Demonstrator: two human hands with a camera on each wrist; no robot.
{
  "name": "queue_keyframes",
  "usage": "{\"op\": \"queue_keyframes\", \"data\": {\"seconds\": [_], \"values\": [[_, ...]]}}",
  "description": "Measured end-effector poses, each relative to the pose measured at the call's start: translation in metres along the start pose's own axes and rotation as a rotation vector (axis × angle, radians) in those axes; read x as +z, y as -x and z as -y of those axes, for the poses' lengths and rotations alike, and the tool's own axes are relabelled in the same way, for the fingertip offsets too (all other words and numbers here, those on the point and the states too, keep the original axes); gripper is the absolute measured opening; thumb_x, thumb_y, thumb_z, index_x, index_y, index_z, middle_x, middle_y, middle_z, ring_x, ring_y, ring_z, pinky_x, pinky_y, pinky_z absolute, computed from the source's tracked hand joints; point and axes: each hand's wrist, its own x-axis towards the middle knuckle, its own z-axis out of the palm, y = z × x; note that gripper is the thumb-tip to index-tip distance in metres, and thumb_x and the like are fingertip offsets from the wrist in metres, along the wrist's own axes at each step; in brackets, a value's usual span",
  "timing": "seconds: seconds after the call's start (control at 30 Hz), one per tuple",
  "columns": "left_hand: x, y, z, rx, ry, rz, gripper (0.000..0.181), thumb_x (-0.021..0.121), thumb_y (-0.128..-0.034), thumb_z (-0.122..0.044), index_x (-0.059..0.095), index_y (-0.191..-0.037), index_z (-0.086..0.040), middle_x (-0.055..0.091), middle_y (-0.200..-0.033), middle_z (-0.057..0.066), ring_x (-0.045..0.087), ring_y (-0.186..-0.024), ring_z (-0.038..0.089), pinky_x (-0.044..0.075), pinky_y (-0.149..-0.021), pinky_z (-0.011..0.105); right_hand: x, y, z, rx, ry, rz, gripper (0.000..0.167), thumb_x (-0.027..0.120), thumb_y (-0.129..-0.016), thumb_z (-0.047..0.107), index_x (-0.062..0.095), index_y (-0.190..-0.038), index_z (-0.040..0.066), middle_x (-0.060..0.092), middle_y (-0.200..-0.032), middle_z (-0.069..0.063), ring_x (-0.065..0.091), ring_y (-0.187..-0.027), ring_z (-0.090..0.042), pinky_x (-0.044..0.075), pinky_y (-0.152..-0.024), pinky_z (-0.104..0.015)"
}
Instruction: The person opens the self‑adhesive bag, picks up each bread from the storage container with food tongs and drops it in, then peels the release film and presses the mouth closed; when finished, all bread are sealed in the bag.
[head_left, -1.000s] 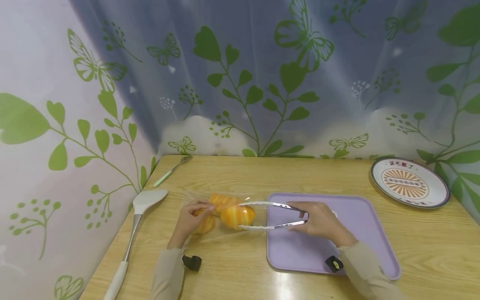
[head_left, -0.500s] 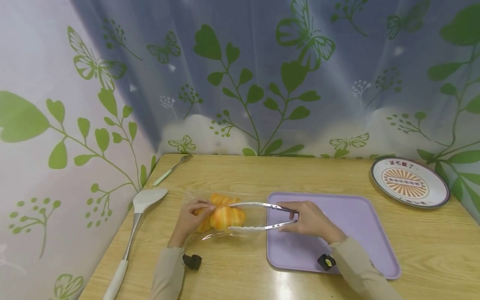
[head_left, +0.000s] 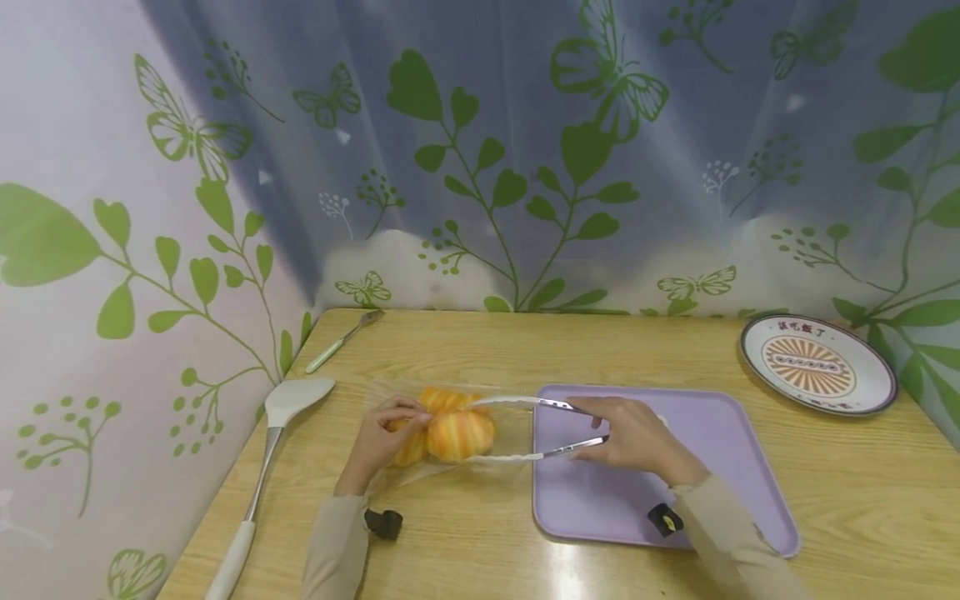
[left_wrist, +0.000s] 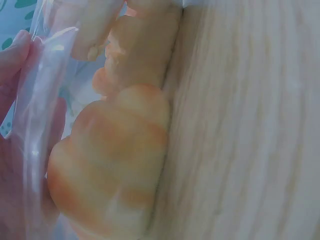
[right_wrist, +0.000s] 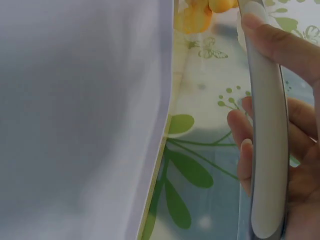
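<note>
My left hand pinches the edge of a clear plastic bag on the left part of the table. Inside lie several croissant-like rolls: a striped orange-yellow roll in front, another roll behind it, and one partly hidden beside my fingers. A pair of tongs with white-tipped arms is held by my right hand over the lilac tray. Its arms are spread, the tips on either side of the front roll; whether they touch it I cannot tell. In the right wrist view my thumb presses the pale tongs handle.
A white spatula with a long handle lies along the table's left edge. Behind it rests a small fork with a green handle. At the far right sits a round patterned plate. A printed curtain hangs behind the table.
Tongs and front roll moved left toward my left hand. Since then the tongs have drawn back to the right and spread wider, while the roll stays near my left fingers. The left hand kept still.
</note>
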Motion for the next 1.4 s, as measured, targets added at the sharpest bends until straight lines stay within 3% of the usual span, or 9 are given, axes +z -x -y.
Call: {"op": "queue_keyframes", "data": {"seconds": [0.23,0.43,0.53,0.63,0.77,0.9,1.03,1.23,1.4], "values": [[0.001,0.000,0.003,0.024,0.009,-0.015,0.010,0.067,-0.0883,0.001,0.072,-0.092,0.009,0.067,-0.097,-0.008,0.057,-0.098,-0.001,0.046,-0.093,0.015,-0.006,0.004,-0.009,-0.021,0.018,-0.046,0.063,0.089,-0.067,0.028,0.067,-0.121,0.005,0.074,-0.100,-0.012,0.063,-0.070,-0.015,0.038,-0.050,-0.016],[0.002,0.001,0.003,0.007,0.012,-0.023,0.010,0.068,-0.0887,-0.001,0.073,-0.092,0.007,0.066,-0.097,-0.014,0.056,-0.099,-0.001,0.045,-0.094,0.015,-0.002,0.001,-0.007,-0.129,0.051,-0.092,0.062,0.091,-0.064,0.025,0.069,-0.118,0.004,0.074,-0.108,-0.013,0.067,-0.071,-0.016,0.050,-0.057,-0.021],[0.002,0.001,0.002,0.004,0.009,-0.025,0.010,0.068,-0.0886,-0.001,0.073,-0.092,0.008,0.067,-0.097,-0.010,0.056,-0.099,-0.002,0.045,-0.094,0.015,0.002,-0.001,-0.005,-0.175,0.087,-0.122,0.062,0.091,-0.062,0.023,0.069,-0.116,0.004,0.074,-0.106,-0.012,0.067,-0.070,-0.016,0.054,-0.059,-0.024],[0.003,0.000,0.002,0.001,-0.004,-0.028,0.010,0.068,-0.0880,0.000,0.073,-0.093,0.008,0.069,-0.097,0.003,0.057,-0.098,-0.001,0.046,-0.094,0.015,0.006,-0.002,-0.004,-0.190,0.099,-0.150,0.059,0.091,-0.061,0.022,0.070,-0.114,0.005,0.075,-0.099,-0.010,0.065,-0.066,-0.013,0.051,-0.056,-0.023],[0.003,-0.001,0.000,-0.025,-0.026,-0.035,0.013,0.071,-0.0855,0.000,0.073,-0.097,0.005,0.069,-0.101,0.019,0.057,-0.098,-0.001,0.047,-0.093,0.017,0.009,-0.001,-0.002,-0.176,0.071,-0.175,0.058,0.092,-0.060,0.022,0.072,-0.112,0.006,0.075,-0.087,-0.008,0.061,-0.061,-0.010,0.044,-0.051,-0.017],[0.003,-0.002,-0.002,-0.021,-0.020,-0.046,0.016,0.074,-0.0819,0.002,0.073,-0.098,0.005,0.069,-0.101,0.022,0.058,-0.097,-0.001,0.047,-0.091,0.017,0.012,0.000,0.002,-0.132,0.021,-0.153,0.057,0.091,-0.062,0.024,0.072,-0.113,0.006,0.075,-0.082,-0.007,0.056,-0.058,-0.005,0.039,-0.049,-0.014],[0.003,-0.001,-0.001,0.014,0.002,-0.043,0.011,0.072,-0.0821,0.006,0.072,-0.093,0.008,0.070,-0.096,0.011,0.058,-0.097,-0.002,0.046,-0.093,0.014,0.012,0.002,0.007,-0.056,-0.025,-0.082,0.057,0.089,-0.064,0.030,0.072,-0.114,0.006,0.071,-0.071,-0.002,0.046,-0.054,0.004,0.037,-0.049,-0.014],[0.002,-0.001,-0.002,0.001,0.027,-0.019,0.010,0.069,-0.0868,0.001,0.072,-0.093,0.008,0.068,-0.099,-0.003,0.057,-0.098,-0.002,0.047,-0.093,0.015,0.007,0.002,0.011,0.013,-0.070,0.019,0.060,0.087,-0.068,0.036,0.071,-0.116,0.005,0.068,-0.068,0.001,0.041,-0.054,0.005,0.037,-0.051,-0.016],[0.003,-0.001,-0.002,0.011,0.019,-0.028,0.009,0.071,-0.0850,0.002,0.072,-0.091,0.009,0.068,-0.096,-0.005,0.058,-0.097,-0.002,0.047,-0.093,0.015,0.009,0.003,0.010,-0.030,-0.020,-0.034,0.057,0.088,-0.066,0.029,0.071,-0.115,0.006,0.073,-0.078,-0.004,0.048,-0.056,0.000,0.038,-0.050,-0.015]]}}
